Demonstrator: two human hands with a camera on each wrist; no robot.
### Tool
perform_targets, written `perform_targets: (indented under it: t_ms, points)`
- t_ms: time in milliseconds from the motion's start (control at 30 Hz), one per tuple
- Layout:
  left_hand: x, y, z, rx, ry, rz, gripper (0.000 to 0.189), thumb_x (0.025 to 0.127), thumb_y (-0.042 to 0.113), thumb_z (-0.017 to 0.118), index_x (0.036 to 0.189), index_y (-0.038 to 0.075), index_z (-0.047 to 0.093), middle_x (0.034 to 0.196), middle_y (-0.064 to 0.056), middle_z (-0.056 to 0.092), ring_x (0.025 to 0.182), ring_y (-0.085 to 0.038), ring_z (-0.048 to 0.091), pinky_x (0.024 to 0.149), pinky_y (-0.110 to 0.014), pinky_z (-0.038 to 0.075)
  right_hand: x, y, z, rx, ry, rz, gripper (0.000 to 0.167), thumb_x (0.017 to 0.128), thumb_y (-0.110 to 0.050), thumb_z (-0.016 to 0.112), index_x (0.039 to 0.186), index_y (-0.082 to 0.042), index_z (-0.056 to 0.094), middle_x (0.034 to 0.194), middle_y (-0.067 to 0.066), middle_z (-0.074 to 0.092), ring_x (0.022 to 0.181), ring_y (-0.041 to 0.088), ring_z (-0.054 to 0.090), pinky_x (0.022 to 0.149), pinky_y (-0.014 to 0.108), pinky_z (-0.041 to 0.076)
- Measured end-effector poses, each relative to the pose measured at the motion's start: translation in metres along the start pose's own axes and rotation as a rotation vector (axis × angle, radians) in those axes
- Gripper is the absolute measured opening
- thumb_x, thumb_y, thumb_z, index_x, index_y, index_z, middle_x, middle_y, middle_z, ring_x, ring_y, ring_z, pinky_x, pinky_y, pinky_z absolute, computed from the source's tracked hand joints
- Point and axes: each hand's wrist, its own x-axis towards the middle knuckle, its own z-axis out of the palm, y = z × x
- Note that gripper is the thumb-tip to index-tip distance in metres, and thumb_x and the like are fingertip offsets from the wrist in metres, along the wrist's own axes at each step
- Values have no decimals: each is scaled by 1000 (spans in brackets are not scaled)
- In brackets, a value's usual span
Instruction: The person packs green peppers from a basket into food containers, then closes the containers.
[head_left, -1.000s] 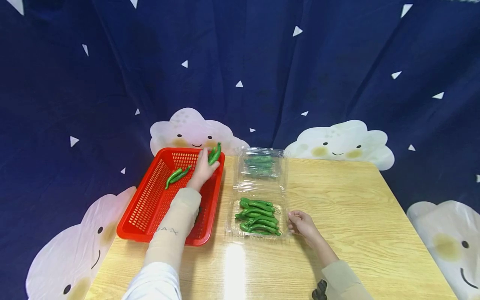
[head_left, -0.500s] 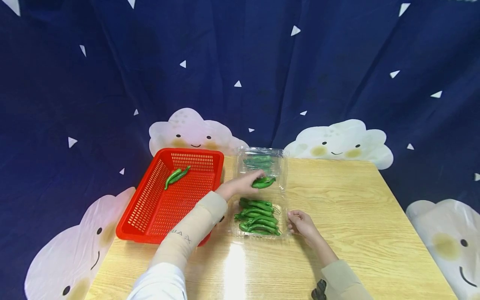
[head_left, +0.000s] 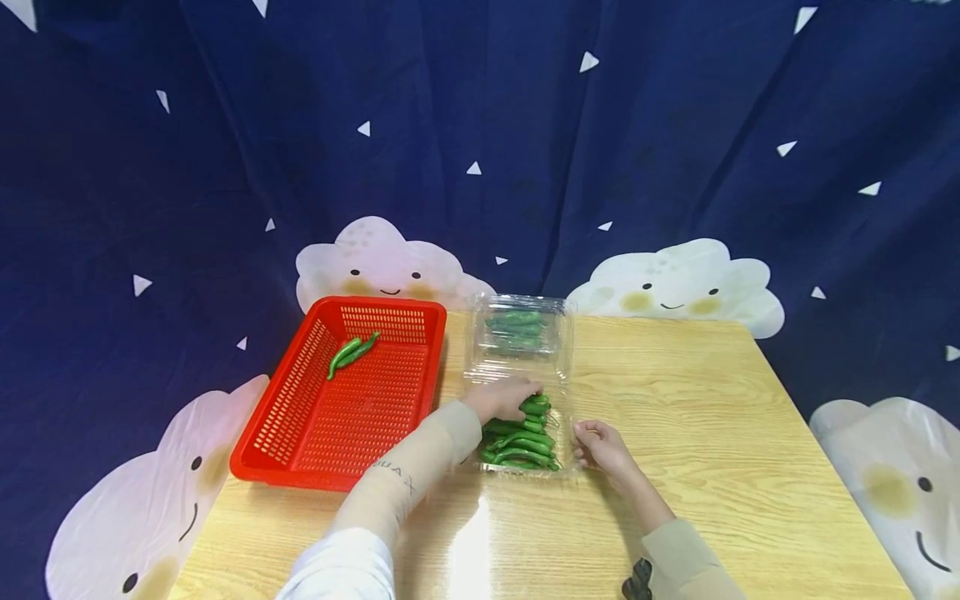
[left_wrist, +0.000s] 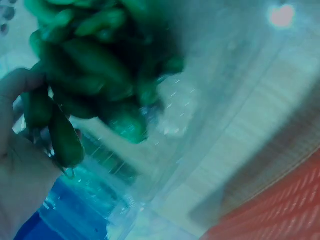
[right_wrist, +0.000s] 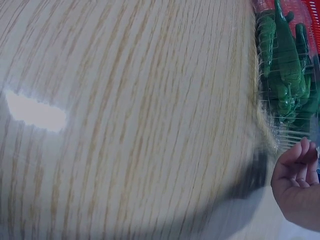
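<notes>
My left hand (head_left: 506,398) is over the back part of the open clear plastic container (head_left: 564,454) and holds green chili peppers (left_wrist: 67,142) at the row's far end. Several more green peppers (head_left: 525,446) lie side by side in that container. On its right side, my right hand (head_left: 603,450) pinches the container's edge with curled fingers; the right wrist view shows this hand (right_wrist: 299,185) beside the plastic wall. The raised lid (head_left: 558,367) stretches behind, and green peppers (head_left: 517,323) show through clear plastic there; whether they lie in a second box I cannot tell.
The red slotted basket (head_left: 431,392) stands left of the container, with a few green peppers (head_left: 352,354) at its back left. Wooden tabletop (head_left: 690,417) extends to the right. A dark blue curtain (head_left: 480,125) with clouds hangs behind the table.
My left hand has carried peppers from the red basket rightward, past the lid, and down onto the row in the container. My right hand has stayed at the container's edge.
</notes>
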Motion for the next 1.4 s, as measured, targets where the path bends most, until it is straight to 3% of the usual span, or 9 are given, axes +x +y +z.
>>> perform_targets:
  t_ms: [300, 500, 567, 667, 767, 900, 1033, 1167, 1400]
  points:
    - [-1, 1, 5, 36, -39, -77, 49, 92, 22, 54, 138, 17, 39, 138, -2, 43, 127, -17, 39, 103, -30, 32, 0, -1, -1, -17, 0, 5, 35, 96, -20, 46, 116, 8, 43, 84, 6, 54, 65, 9, 52, 55, 19, 46]
    - [-6, 2, -3, 6, -75, -74, 50, 93, 21, 51, 140, 15, 36, 143, -5, 36, 131, -20, 33, 106, -32, 28, 1, 0, -3, -12, 3, 11, 36, 96, -21, 46, 117, 8, 42, 81, 5, 53, 65, 10, 52, 55, 20, 46]
    - [-8, -1, -10, -6, -53, -72, 51, 92, 20, 52, 140, 13, 36, 143, -6, 37, 131, -21, 34, 105, -33, 29, 1, 0, -3, -15, 4, 12, 36, 96, -21, 46, 117, 8, 42, 81, 5, 53, 65, 10, 52, 55, 20, 46]
    - [-13, -11, -26, -32, 75, -102, 51, 90, 19, 54, 138, 11, 40, 137, -8, 45, 125, -23, 42, 101, -35, 35, 2, 1, -3, -14, 8, 13, 35, 96, -21, 46, 117, 7, 43, 82, 5, 53, 65, 10, 52, 56, 19, 46]
    - [-21, -30, -44, -67, 310, -193, 49, 87, 18, 56, 134, 10, 45, 135, -10, 47, 119, -27, 48, 95, -41, 40, 2, 1, -3, -18, 7, 9, 35, 96, -21, 46, 116, 8, 43, 82, 4, 53, 65, 10, 52, 56, 19, 46]
    - [-34, -66, -61, -145, 599, -343, 50, 85, 17, 59, 132, 6, 45, 137, -15, 41, 121, -32, 42, 96, -48, 36, 2, 1, -3, -33, 8, 7, 35, 96, -21, 46, 116, 7, 43, 82, 5, 54, 67, 11, 53, 57, 20, 47]
    - [-49, -108, -59, -235, 742, -506, 54, 85, 15, 58, 133, 2, 38, 137, -18, 36, 125, -35, 34, 99, -50, 28, 2, 2, -3, -31, 12, 2, 35, 96, -22, 47, 115, 7, 44, 83, 5, 55, 67, 11, 53, 57, 21, 47]
    - [-70, -145, -41, -322, 694, -662, 58, 87, 15, 52, 139, 2, 28, 142, -20, 26, 129, -37, 24, 103, -52, 20, 1, 2, -3, -31, 9, -4, 36, 95, -22, 48, 115, 8, 44, 83, 6, 55, 67, 11, 54, 56, 21, 47]
    - [-111, -181, -1, -471, 401, -824, 65, 92, 23, 49, 143, -1, 16, 146, -26, 10, 133, -43, 9, 102, -59, 14, 1, 2, -1, -36, 3, -1, 37, 95, -23, 47, 116, 8, 44, 85, 8, 56, 67, 12, 54, 58, 22, 48]
